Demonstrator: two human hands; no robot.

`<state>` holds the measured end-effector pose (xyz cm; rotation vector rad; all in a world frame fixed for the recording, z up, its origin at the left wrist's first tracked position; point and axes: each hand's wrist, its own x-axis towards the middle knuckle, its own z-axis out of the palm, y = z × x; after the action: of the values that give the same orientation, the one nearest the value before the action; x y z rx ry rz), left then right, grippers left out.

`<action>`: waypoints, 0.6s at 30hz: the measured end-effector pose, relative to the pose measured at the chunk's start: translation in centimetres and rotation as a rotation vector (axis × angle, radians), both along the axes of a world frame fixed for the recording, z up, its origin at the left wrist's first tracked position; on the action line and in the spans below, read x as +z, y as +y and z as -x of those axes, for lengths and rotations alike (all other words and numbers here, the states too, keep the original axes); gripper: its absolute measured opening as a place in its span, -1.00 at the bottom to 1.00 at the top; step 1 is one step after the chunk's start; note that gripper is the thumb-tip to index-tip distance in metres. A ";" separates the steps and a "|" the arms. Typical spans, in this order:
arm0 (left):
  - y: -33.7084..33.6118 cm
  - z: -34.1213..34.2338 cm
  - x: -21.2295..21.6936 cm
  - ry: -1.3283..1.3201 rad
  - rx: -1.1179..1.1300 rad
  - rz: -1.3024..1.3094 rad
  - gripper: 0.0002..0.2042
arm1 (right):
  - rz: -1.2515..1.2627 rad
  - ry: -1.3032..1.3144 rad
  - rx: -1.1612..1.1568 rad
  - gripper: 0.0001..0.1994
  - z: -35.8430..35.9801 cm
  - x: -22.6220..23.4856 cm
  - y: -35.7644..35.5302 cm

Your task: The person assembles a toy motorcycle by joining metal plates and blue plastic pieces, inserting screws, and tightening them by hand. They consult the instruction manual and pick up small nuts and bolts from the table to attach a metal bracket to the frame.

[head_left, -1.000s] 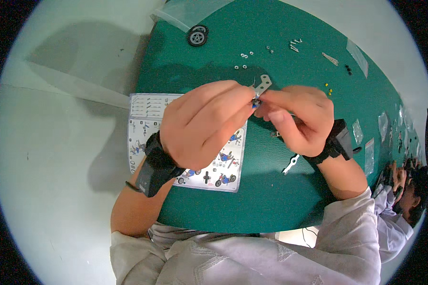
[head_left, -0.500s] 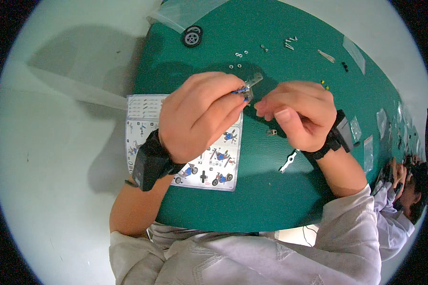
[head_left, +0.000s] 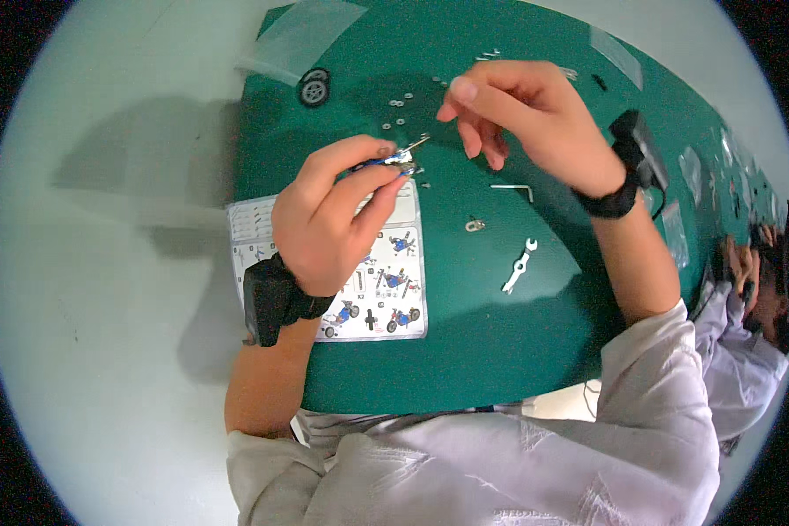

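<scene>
My left hand [head_left: 324, 206] is closed on a small blue-and-silver metal model part [head_left: 403, 160], pinched in its fingertips above the top of a printed instruction sheet [head_left: 393, 302]. A thin metal piece sticks out of it toward the right. Over the table to the right, my right hand [head_left: 526, 114] is raised with its fingers apart, and I see nothing in it. Below that hand lie an L-shaped hex key [head_left: 513, 187], a small metal bracket [head_left: 474, 225] and a flat silver wrench [head_left: 521, 266].
Several small nuts [head_left: 397, 103] lie beyond my left hand, with two black wheels [head_left: 314, 89] and a clear plastic bag [head_left: 311, 35] at the far left. Screws [head_left: 488, 55] and black pieces [head_left: 599, 82] sit farther back. Another person's hands [head_left: 743, 267] show at the right.
My right hand has moved away from the model part, up and outward, and its fingers have spread. The hex key now shows on the table. My left hand still holds the part.
</scene>
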<state>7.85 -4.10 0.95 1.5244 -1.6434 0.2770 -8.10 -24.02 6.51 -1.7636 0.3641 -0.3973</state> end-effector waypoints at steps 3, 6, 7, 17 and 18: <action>-0.1 0.4 0.3 0.012 -0.003 -0.016 -0.80 | 0.053 0.172 0.241 -0.70 1.6 2.5 -1.1; -0.8 0.7 0.4 0.093 -0.024 0.032 -0.80 | 0.235 0.241 0.245 -0.78 3.4 2.0 -2.4; -0.8 0.9 0.1 0.096 -0.047 0.028 -0.80 | 0.376 0.263 0.256 -0.82 4.1 1.0 -2.7; -1.6 0.2 0.3 0.185 -0.139 -0.121 -0.83 | 0.528 0.245 0.067 -0.87 9.9 -1.6 0.2; -1.8 0.2 0.7 0.188 -0.151 -0.124 -0.83 | 0.524 0.251 0.057 -0.87 10.3 -1.7 0.3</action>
<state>7.67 -5.92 1.63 1.4606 -1.6393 -0.0495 -18.37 -23.75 4.77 -2.3415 0.4097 -0.2410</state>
